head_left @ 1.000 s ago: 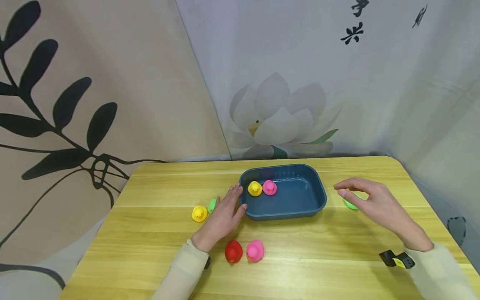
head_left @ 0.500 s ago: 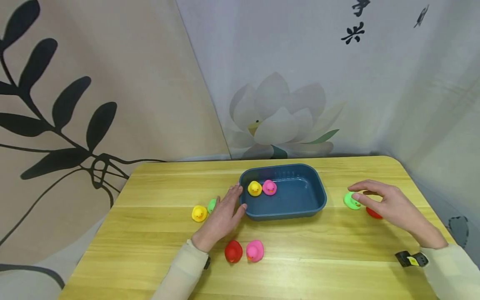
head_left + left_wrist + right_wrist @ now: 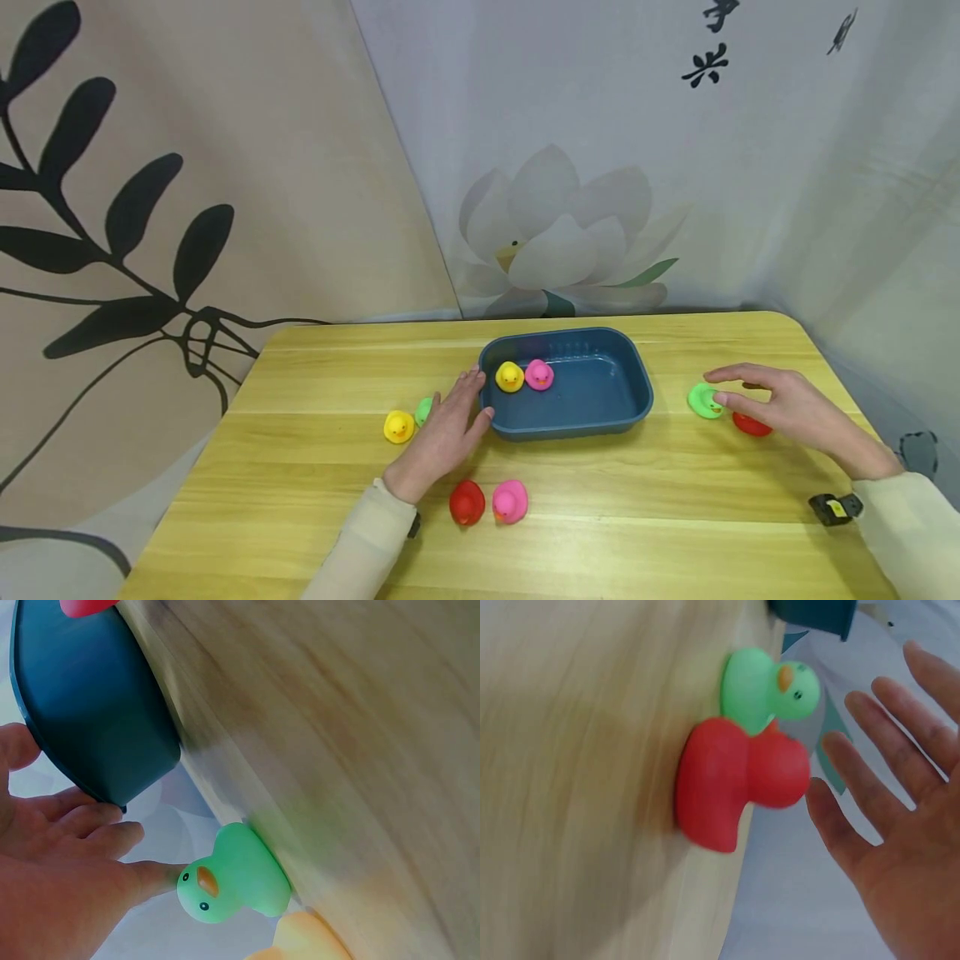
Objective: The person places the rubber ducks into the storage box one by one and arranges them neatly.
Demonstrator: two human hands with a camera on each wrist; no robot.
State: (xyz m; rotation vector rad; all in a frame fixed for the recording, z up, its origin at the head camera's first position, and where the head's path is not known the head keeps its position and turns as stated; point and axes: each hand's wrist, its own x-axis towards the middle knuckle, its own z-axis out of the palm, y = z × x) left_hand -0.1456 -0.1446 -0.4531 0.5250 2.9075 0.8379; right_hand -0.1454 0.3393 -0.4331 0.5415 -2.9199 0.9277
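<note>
Wooden table (image 3: 637, 533), near right edge: spread right hand (image 3: 797, 407) above red plastic duck (image 3: 751, 426); straight-fingered left hand (image 3: 446, 429) touching blue rectangular plastic tray (image 3: 585, 407).

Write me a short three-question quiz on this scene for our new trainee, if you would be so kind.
1. Count: how many toy ducks sit inside the blue tray?

2. True or false: the right hand is reaching into the tray.

3. Multiple choice: in the head view, which duck lies right beside the loose pink duck outside the tray?
A) yellow
B) red
C) green

Key:
1. Two: a yellow duck and a second pink duck.
2. False; it is out to the tray's right, near a green duck.
3. B, a red duck.
</note>
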